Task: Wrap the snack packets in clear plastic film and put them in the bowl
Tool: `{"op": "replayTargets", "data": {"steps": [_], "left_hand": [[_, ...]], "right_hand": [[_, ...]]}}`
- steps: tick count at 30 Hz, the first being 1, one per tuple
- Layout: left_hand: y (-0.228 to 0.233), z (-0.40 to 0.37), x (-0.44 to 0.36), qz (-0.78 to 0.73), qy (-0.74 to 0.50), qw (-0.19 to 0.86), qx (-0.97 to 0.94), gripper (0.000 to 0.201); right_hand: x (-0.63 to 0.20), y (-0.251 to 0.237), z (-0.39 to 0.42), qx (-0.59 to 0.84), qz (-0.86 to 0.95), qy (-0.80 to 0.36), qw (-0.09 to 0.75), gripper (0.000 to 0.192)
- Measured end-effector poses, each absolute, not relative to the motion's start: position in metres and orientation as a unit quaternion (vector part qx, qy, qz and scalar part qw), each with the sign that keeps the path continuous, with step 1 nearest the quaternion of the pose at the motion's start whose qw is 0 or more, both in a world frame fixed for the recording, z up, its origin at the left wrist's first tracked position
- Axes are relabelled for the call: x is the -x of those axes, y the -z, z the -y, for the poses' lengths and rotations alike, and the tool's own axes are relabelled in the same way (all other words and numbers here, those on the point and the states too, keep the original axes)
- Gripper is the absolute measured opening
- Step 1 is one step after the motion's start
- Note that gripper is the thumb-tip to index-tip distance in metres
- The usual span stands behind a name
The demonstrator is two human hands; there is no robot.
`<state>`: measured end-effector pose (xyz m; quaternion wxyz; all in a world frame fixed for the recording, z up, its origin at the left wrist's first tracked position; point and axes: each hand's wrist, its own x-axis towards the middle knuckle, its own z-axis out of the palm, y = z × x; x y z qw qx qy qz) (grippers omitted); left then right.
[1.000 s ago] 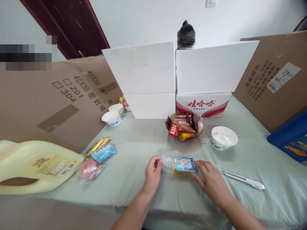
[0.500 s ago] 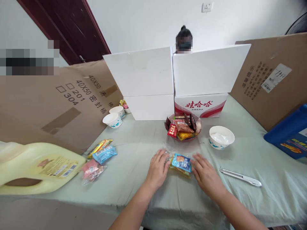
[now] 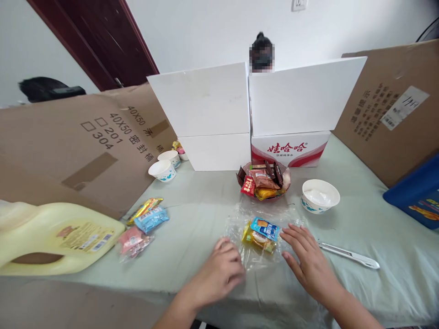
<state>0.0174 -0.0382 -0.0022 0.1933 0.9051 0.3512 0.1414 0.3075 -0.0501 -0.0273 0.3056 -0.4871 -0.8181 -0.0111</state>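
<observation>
On the tablecloth in front of me lies a spread, crinkled sheet of clear plastic wrap (image 3: 254,262). A blue snack packet (image 3: 265,228) rests on it, over a yellow-wrapped snack (image 3: 262,242). My right hand (image 3: 308,260) is beside the packets, over the wrap's right side, its fingers apart and holding nothing. At the wrap's lower left is my left hand (image 3: 219,274), with curled fingers partly smeared by motion; whether it pinches the wrap's edge is unclear. Just beyond the wrap stands a bowl (image 3: 263,194) of assorted wrapped snacks.
A white utility knife (image 3: 350,256) and a paper bowl (image 3: 320,196) lie to the right. Leftward are several snack packets (image 3: 151,220), a yellow jug (image 3: 85,233) and paper bowls (image 3: 162,171). White cartons (image 3: 216,153) stand behind, with a person beyond. A blue container (image 3: 418,196) stands far right.
The plastic wrap, bunched about the packets before, now lies spread out. My left hand has come off the packets, down and to the left, curling. My right hand has shifted slightly right.
</observation>
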Motion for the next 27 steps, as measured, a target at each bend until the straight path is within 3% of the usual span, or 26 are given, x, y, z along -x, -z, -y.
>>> {"op": "replayTargets", "data": {"steps": [2,4,8,12,14,17,21,25,27], "left_hand": [[-0.009,0.043,-0.014,-0.3,-0.067,0.289,-0.907,0.012],[-0.018,0.039,-0.018,-0.322,-0.08,0.327,-0.885,0.015],[-0.018,0.007,-0.049,-0.401,-0.214,0.204,-0.867,0.02],[0.004,-0.02,-0.076,-0.345,-0.106,0.158,-0.919,0.08],[0.014,-0.024,-0.078,-0.348,-0.071,0.152,-0.923,0.077],[0.019,-0.026,-0.067,-0.36,-0.103,0.177,-0.91,0.056],[0.01,-0.037,-0.05,-0.416,-0.199,0.324,-0.826,0.038],[-0.015,-0.064,-0.04,-0.453,-0.31,0.479,-0.685,0.057],[-0.039,-0.083,-0.04,-0.458,-0.376,0.44,-0.674,0.062]], "right_hand": [[-0.307,0.021,0.051,0.48,0.814,-0.022,0.327,0.026],[-0.303,0.018,0.047,0.485,0.801,-0.047,0.347,0.022],[-0.292,0.024,0.025,0.51,0.781,-0.063,0.354,0.024],[-0.295,0.043,0.017,0.553,0.774,-0.082,0.297,0.032],[-0.302,0.056,0.022,0.575,0.769,-0.065,0.272,0.034],[-0.31,0.076,0.032,0.575,0.781,-0.015,0.244,0.034],[-0.31,0.087,0.037,0.563,0.795,0.015,0.224,0.035],[-0.308,0.088,0.035,0.559,0.797,0.032,0.227,0.036],[-0.308,0.089,0.035,0.556,0.798,0.035,0.231,0.035]]}}
